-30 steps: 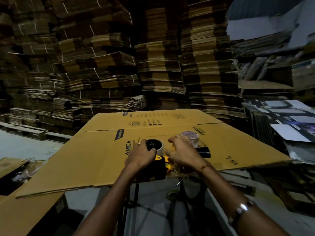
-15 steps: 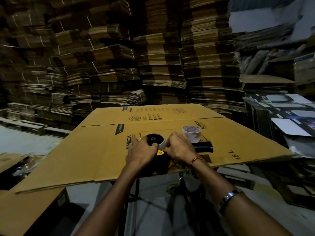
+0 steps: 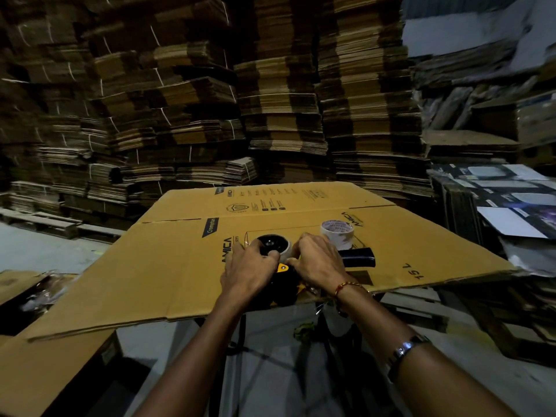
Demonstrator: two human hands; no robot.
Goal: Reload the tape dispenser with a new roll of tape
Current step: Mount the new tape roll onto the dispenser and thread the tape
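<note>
The tape dispenser lies on the flattened carton, left hand gripping its spool, right hand unchanged, pinching near the yellow tab, new roll just beyond, so loading remains pending.

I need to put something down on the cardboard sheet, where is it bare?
The flattened cardboard sheet lies bare left of the left hand, out to its left edge. Also bare: the far flap beyond the spare tape roll, and the right corner past the dispenser handle. Crowded: the near middle, where both hands, right hand included, work the tape dispenser.
</note>
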